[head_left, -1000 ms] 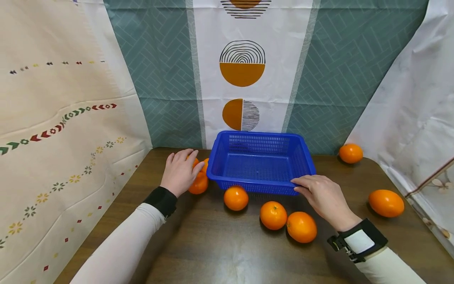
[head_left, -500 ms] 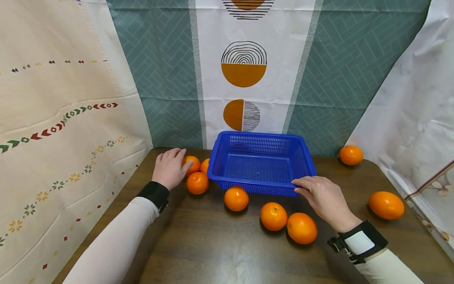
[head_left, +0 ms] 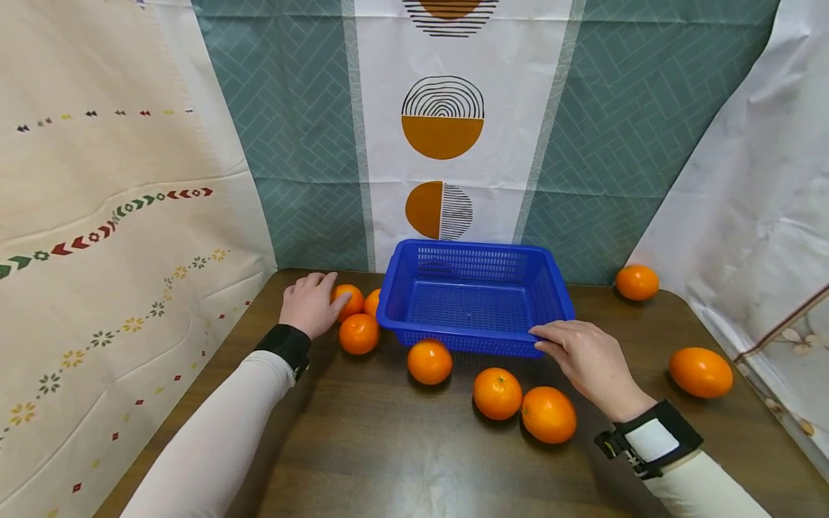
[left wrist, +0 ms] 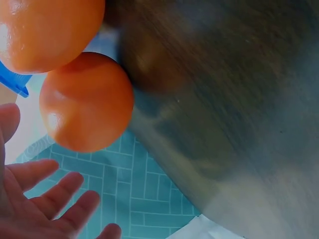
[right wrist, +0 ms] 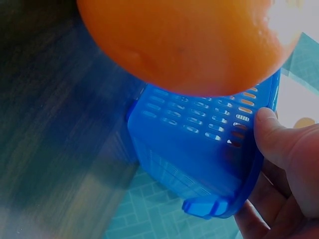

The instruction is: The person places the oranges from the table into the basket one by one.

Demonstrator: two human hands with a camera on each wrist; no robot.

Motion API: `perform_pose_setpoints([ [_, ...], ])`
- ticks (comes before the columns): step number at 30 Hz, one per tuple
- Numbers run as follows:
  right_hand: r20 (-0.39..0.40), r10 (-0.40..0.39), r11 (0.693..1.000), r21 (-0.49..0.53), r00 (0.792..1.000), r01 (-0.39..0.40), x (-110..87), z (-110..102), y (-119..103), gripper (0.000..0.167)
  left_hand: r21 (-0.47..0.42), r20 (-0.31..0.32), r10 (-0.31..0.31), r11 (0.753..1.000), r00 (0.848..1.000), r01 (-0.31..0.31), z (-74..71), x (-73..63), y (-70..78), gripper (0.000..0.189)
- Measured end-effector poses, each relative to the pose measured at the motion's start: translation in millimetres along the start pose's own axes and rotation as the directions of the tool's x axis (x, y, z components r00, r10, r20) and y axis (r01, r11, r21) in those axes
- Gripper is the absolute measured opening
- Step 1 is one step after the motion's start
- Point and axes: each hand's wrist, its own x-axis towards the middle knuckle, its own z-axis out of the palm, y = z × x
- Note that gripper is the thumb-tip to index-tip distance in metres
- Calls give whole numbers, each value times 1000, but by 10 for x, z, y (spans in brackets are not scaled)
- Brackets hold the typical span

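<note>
A blue plastic basket (head_left: 469, 302) with perforated sides stands at the back middle of the table. My right hand (head_left: 586, 360) pinches its front right corner rim; in the right wrist view the thumb (right wrist: 271, 132) lies on the outer wall and the fingers curl behind the rim. Left of the basket, my left hand (head_left: 309, 306) is beside a back orange (head_left: 350, 301), fingers spread and relaxed, holding nothing. A second orange (head_left: 359, 334) sits just in front of that one, and a third (head_left: 372, 303) is partly hidden by the basket.
In front of the basket lie an orange (head_left: 429, 362) close to its wall and a touching pair, one orange (head_left: 497, 393) left of the other (head_left: 548, 415). To the right are an orange (head_left: 701, 372) and another (head_left: 637, 282) near the back edge. Fabric hangs around the wooden table (head_left: 401, 453).
My left hand has drawn back to the left from over the oranges, so more of them shows. My right hand and the basket stay in place.
</note>
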Motion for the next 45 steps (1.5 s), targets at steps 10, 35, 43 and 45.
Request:
perform_pose_setpoints([
  [10,-15,11,1000,2,1000,-11,3,15,-2,27,-49,92,3,999,996,2,72,118,63,69],
  [35,-1,26,999,31,1000,-26,91,40,-27,26,-86,193,-36,995,981,53,93,191,44,69],
  [43,-1,21,999,30,1000,-20,125,55,-38,26,-116,179,-20,992,984,41,39,167,-5,72],
  [45,6,26,999,32,1000,-26,134,59,-45,25,-127,181,-24,991,983,47,40,162,-14,72],
])
